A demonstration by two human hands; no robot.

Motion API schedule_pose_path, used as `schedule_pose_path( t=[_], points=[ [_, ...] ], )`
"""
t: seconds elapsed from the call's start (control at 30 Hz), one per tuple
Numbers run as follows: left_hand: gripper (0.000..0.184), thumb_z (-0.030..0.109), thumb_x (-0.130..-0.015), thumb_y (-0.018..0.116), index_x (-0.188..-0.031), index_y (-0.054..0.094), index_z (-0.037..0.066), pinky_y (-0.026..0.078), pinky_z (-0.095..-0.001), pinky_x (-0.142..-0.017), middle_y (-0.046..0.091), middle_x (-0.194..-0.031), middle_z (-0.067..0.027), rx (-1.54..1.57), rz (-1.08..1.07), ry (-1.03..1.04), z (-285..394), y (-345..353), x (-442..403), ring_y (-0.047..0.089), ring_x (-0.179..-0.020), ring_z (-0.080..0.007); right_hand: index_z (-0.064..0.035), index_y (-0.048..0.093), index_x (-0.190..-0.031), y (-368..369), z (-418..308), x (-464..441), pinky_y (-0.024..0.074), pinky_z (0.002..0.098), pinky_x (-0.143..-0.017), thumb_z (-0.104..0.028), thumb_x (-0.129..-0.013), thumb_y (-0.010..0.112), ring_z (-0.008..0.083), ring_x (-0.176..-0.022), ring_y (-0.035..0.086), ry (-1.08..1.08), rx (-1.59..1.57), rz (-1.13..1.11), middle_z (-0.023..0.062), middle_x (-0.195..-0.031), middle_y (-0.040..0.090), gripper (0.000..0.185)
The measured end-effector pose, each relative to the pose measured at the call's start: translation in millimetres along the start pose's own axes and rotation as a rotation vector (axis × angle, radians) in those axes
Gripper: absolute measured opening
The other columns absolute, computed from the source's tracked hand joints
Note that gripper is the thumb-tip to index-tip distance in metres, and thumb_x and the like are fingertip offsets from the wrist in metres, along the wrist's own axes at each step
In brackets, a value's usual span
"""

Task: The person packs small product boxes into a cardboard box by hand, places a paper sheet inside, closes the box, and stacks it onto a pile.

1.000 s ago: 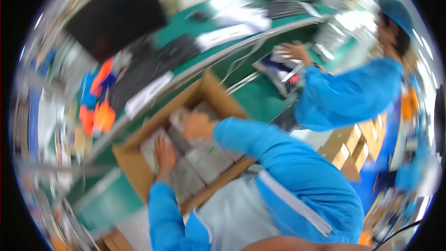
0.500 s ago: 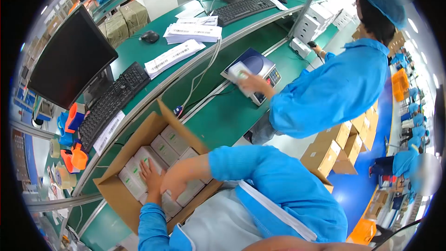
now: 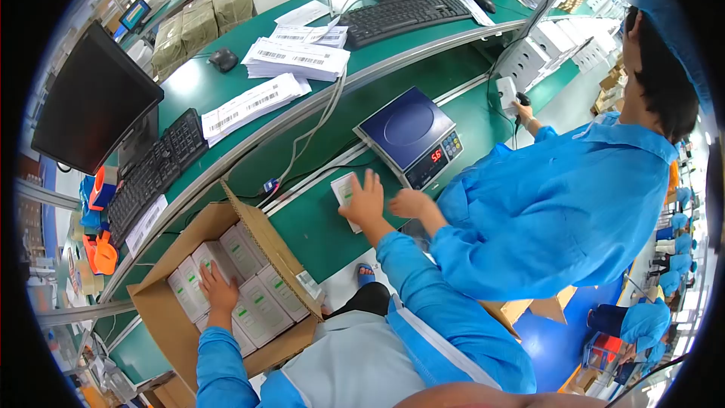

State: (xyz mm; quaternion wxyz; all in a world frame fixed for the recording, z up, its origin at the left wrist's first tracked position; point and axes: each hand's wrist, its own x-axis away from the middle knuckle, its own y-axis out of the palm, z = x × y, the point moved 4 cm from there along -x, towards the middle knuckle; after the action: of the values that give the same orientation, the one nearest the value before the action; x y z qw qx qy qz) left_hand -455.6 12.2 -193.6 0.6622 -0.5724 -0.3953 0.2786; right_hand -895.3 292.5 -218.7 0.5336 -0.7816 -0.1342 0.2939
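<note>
Bright workshop space, with a blue floor [image 3: 529, 347] at the lower right of the frame, surrounds the long green bench [image 3: 298, 230] in front of you. A co-worker [image 3: 566, 211] in a blue jacket fills the right side, one hand near your right one and the other at a dark handheld device [image 3: 522, 98]. At the lower left, your open cardboard box [image 3: 170, 332] holds upright white cartons [image 3: 260, 310] packed side by side. A dark monitor [image 3: 91, 106] stands at the upper left, and a blue scale [image 3: 408, 125] with red digits lit sits at the centre, beyond your right hand. Paper stacks [image 3: 298, 57] lie on the raised shelf at the upper centre. Your left hand [image 3: 217, 287] is open, fingers spread over the cartons inside the box. Your right hand [image 3: 365, 204] reaches over the lower bench, fingers spread, touching a single white carton [image 3: 342, 187] that lies near the scale; you cannot tell whether it is gripped.
</note>
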Motion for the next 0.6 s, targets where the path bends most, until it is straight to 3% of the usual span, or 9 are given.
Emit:
schedule_pose_path(
  t=[0.1,0.17,0.27,0.33,0.37,0.43,0.5,0.53,0.6],
  points=[
    [0.072,0.036,-0.1,0.065,-0.157,0.042,-0.002,0.021,-0.0627,-0.126,0.031,-0.166,-0.0313,0.012,-0.143,-0.038,12,-24,-19,0.026,-0.156,-0.0476,-0.0248,0.023,-0.17,24,10,-8,0.0531,0.0532,-0.104,-0.051,-0.067,0.089,0.0492,-0.124,0.063,0.455,-0.318,-0.682,0.027,-0.14,0.06,0.125],
    [0.056,0.032,-0.1,0.063,-0.142,0.06,-0.004,0.038,-0.052,-0.121,0.059,-0.145,-0.0322,0.153,-0.078,0.128,23,-45,-21,0.052,-0.138,-0.049,-0.0226,0.015,-0.171,12,2,-18,0.0558,0.0502,-0.101,-0.05,-0.068,0.091,0.0428,-0.121,0.068,0.288,-0.268,-0.723,0.0268,-0.137,0.064,0.131],
    [0.041,0.032,-0.104,0.066,-0.133,0.068,0.003,0.054,-0.038,-0.103,0.073,-0.128,-0.0164,0.727,-0.114,0.205,94,-140,19,0.07,-0.118,-0.0299,-0.0017,0.024,-0.167,-23,-28,-24,0.0424,0.0441,-0.117,-0.031,-0.077,0.088,0.0374,-0.141,0.052,0.215,-0.713,-0.125,0.0258,-0.158,0.047,0.115],
    [0.056,0.026,-0.102,0.071,-0.15,0.052,0.004,0.05,-0.0415,-0.111,0.065,-0.141,-0.0144,1.29,-0.123,0.34,115,-162,41,0.063,-0.13,-0.0264,0.0036,0.021,-0.167,-88,-72,-24,0.0379,0.0438,-0.123,-0.015,-0.083,0.086,0.0354,-0.151,0.043,0.03,-1.036,0.182,0.0255,-0.167,0.036,0.107],
    [0.075,0.027,-0.103,0.071,-0.163,0.031,0.007,0.043,-0.044,-0.119,0.053,-0.154,-0.0178,1.342,-0.081,0.422,130,-195,56,0.052,-0.143,-0.0289,0.0028,0.008,-0.169,-159,-130,-20,0.0431,0.0427,-0.116,-0.013,-0.086,0.085,0.0294,-0.141,0.053,0.112,-1.558,0.0,0.0208,-0.159,0.046,0.114],
    [0.107,0.032,-0.09,0.086,-0.166,0.015,0.007,0.039,-0.0491,-0.122,0.042,-0.16,-0.0218,1.475,-0.003,0.507,142,-240,80,0.047,-0.146,-0.0338,0.0009,-0.003,-0.169,-229,-196,-2,0.0465,0.0411,-0.112,-0.005,-0.086,0.083,0.0272,-0.135,0.057,-0.075,-1.54,-0.097,0.0191,-0.158,0.047,0.12],
    [0.136,0.034,-0.073,0.1,-0.166,0.004,0.007,0.04,-0.051,-0.121,0.035,-0.161,-0.0253,1.616,0.021,0.696,156,-255,80,0.045,-0.146,-0.0366,0.0017,0.015,-0.169,-259,-234,8,0.0406,0.0444,-0.12,-0.009,-0.086,0.082,0.0352,-0.147,0.047,-0.425,-1.375,-0.216,0.0274,-0.166,0.035,0.107],
    [0.127,0.029,-0.075,0.099,-0.164,0.011,0.006,0.044,-0.0499,-0.118,0.042,-0.156,-0.0233,1.691,0.041,0.598,142,-247,79,0.049,-0.143,-0.0346,0.0024,0.027,-0.166,-277,-252,14,0.0412,0.0435,-0.119,-0.009,-0.087,0.081,0.0372,-0.147,0.05,-0.679,-1.145,-0.188,0.0286,-0.165,0.039,0.097],
    [0.112,0.019,-0.078,0.096,-0.16,0.021,0.005,0.049,-0.0479,-0.113,0.052,-0.148,-0.0194,1.835,-0.075,0.462,122,-229,74,0.055,-0.136,-0.0313,-0.0009,0.047,-0.158,-291,-272,19,0.0445,0.0423,-0.116,-0.011,-0.087,0.081,0.0385,-0.143,0.054,-0.824,-1.016,-0.271,0.0257,-0.157,0.051,0.08]
  ],
)
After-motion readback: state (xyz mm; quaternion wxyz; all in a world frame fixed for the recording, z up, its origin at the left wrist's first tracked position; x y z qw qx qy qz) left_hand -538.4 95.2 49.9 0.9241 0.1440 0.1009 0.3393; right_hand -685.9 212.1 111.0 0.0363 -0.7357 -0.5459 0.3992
